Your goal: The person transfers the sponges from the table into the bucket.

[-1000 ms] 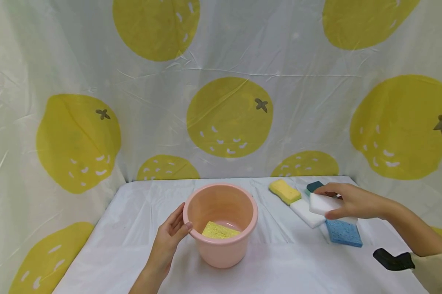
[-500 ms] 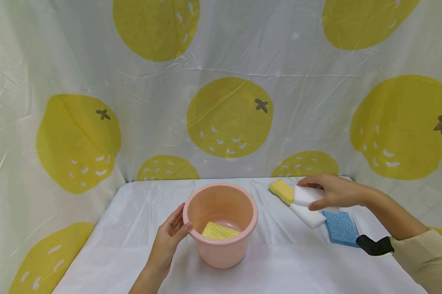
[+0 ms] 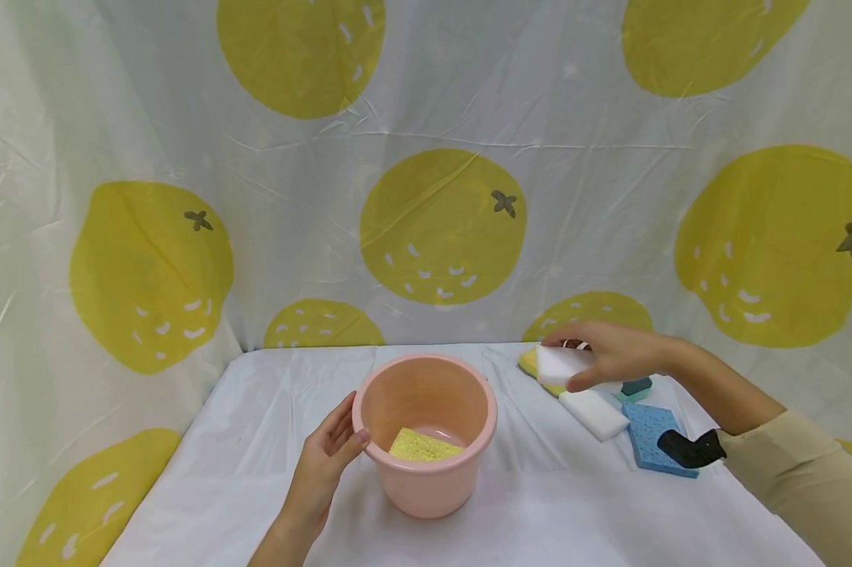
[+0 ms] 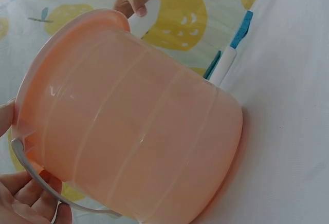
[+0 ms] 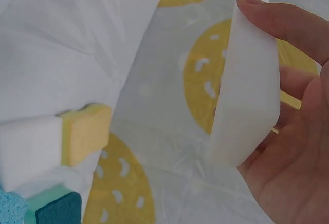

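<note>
With the thumb over its rim and fingers along the outside, my left hand point(image 3: 316, 465) holds a pink plastic bucket point(image 3: 429, 490) standing upright on the table. A yellow sponge point(image 3: 423, 446) lies inside, tilted against the wall. The bucket's grey handle point(image 4: 38, 180) hangs beside my left fingers in the left wrist view. My right hand point(image 3: 613, 354) pinches a white block sponge point(image 5: 247, 80) between thumb and fingers, up in the air to the right of the bucket. In the head view this white sponge covers part of a yellow sponge point(image 3: 528, 362) lying on the table.
A second white sponge point(image 3: 594, 415) lies at the right, beside a blue sponge point(image 3: 649, 425) and a dark teal scrub sponge point(image 3: 636, 389). White cloth point(image 3: 256, 441) covers the table. A lemon-print curtain point(image 3: 291, 220) hangs behind and at the sides.
My right hand has moved left and slightly up with the white sponge, uncovering the teal sponge again and overlapping the yellow one. The left hand and bucket have stayed still.
</note>
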